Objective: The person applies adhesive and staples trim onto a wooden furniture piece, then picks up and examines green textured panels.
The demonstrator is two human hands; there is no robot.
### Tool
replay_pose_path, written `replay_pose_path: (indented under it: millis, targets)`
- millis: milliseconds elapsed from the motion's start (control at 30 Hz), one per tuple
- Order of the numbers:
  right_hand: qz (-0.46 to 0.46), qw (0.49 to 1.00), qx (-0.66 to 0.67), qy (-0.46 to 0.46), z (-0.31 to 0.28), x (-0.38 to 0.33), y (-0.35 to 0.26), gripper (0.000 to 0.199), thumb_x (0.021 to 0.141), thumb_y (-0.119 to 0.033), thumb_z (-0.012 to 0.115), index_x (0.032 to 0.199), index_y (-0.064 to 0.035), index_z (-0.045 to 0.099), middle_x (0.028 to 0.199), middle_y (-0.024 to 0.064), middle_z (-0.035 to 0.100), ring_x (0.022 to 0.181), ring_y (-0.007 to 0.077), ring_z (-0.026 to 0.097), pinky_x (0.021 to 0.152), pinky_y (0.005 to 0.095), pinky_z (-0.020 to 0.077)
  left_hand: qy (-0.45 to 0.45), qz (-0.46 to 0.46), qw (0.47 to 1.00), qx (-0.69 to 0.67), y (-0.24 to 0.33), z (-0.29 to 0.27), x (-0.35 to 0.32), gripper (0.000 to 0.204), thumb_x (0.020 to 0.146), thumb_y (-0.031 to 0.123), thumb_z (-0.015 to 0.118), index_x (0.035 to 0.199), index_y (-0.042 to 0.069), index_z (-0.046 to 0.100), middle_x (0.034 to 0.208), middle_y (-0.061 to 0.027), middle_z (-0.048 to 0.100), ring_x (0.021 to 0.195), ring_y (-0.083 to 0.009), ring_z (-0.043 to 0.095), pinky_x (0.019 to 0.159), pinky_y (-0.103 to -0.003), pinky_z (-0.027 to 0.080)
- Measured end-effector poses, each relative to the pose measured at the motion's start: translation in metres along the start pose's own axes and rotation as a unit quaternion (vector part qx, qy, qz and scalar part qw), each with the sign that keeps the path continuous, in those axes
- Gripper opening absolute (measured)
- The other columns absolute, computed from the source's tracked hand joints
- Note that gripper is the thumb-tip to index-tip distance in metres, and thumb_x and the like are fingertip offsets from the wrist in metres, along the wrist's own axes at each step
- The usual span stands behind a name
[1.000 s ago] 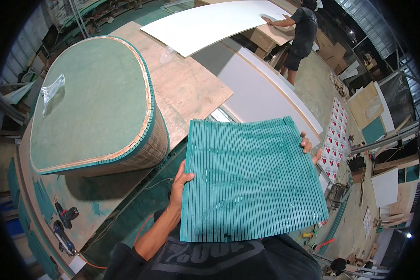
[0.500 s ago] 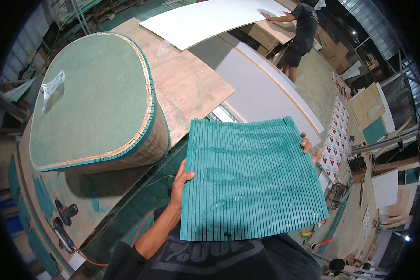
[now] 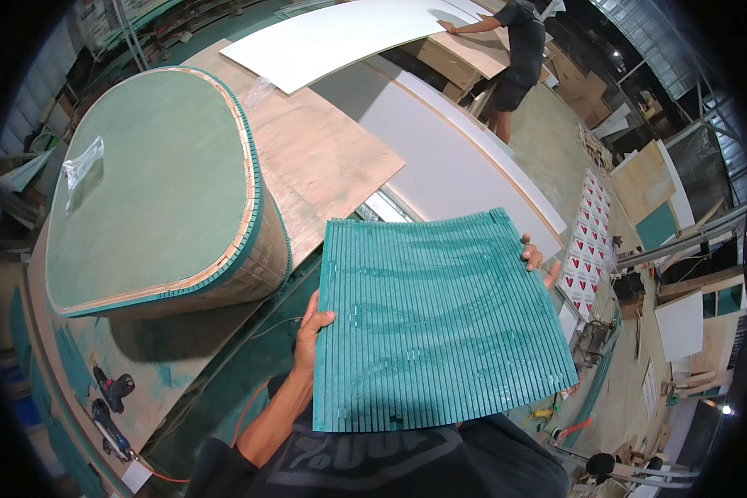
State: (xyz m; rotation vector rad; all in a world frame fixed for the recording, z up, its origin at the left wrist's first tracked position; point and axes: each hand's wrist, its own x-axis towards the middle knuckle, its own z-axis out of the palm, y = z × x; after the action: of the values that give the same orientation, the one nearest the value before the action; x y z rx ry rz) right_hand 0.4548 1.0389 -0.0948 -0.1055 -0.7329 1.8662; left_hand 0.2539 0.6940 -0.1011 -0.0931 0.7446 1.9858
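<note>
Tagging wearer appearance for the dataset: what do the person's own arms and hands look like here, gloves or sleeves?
No gloves: left hand and right hand are bare. The left forearm is bare up to a dark short sleeve of a dark shirt with grey print. The right arm is hidden.

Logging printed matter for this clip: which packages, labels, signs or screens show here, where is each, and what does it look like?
Printed boxes: stacked on the floor to the right, beyond the right hand; white faces with a repeating red-and-dark mark.
Clear plastic bag: lying on the green top of the rounded form, at left; crumpled, see-through.
No screens or signs can be made out.
</note>
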Motion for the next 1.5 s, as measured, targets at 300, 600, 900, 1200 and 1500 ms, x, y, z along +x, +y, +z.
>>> replay_pose_path:
  millis: [300,600,900,1200,1500]
  targets:
    - [-0.021,1.000,-0.005,0.012,-0.001,-0.001,0.001,0.067,0.104,-0.058,0.026,0.065,-0.0129,0.058,0.083,0.0088,0.062,0.128,0.0257,0.046,0.119,0.0596,0.0245,-0.008,-0.007,0.999,0.031,-0.002,-0.003,0.003,0.066,0.087,0.014,0.053,0.149,0.001,0.036,0.129,-0.0135,0.057,0.110,-0.0203,0.063,0.097,-0.034,0.053]
    - [-0.002,1.000,0.026,0.000,-0.001,-0.004,0.001,0.069,0.105,-0.056,0.023,0.063,-0.0123,0.057,0.083,0.0092,0.063,0.129,0.0261,0.045,0.120,0.0587,0.0245,0.008,-0.002,1.000,0.029,-0.003,-0.002,0.003,0.062,0.088,0.013,0.051,0.147,0.002,0.037,0.124,-0.0127,0.058,0.105,-0.0197,0.064,0.091,-0.033,0.056]
    - [-0.022,1.000,0.012,0.007,-0.002,-0.006,0.002,0.068,0.105,-0.054,0.023,0.063,-0.0118,0.056,0.084,0.0097,0.064,0.129,0.0252,0.046,0.119,0.0579,0.0272,0.001,0.003,1.000,0.018,-0.006,-0.007,0.004,0.061,0.088,0.013,0.051,0.146,0.002,0.038,0.126,-0.0135,0.058,0.107,-0.0199,0.064,0.094,-0.033,0.054]
    - [0.011,0.999,0.033,-0.021,-0.016,-0.010,0.000,0.070,0.103,-0.058,0.024,0.066,-0.0090,0.058,0.088,0.0079,0.064,0.132,0.0236,0.044,0.117,0.0587,0.0308,0.032,-0.022,0.999,0.007,-0.012,-0.007,0.003,0.060,0.088,0.015,0.051,0.146,0.002,0.040,0.129,-0.0135,0.057,0.107,-0.0211,0.063,0.094,-0.033,0.053]
    - [0.021,0.995,-0.016,0.098,-0.002,-0.007,-0.001,0.064,0.102,-0.054,0.030,0.059,-0.0110,0.050,0.081,0.0076,0.060,0.127,0.0245,0.047,0.118,0.0493,0.0303,0.010,-0.140,0.988,-0.064,-0.029,-0.048,0.022,0.056,0.088,0.024,0.054,0.134,-0.008,0.050,0.114,-0.0197,0.067,0.092,-0.0265,0.072,0.081,-0.037,0.062]
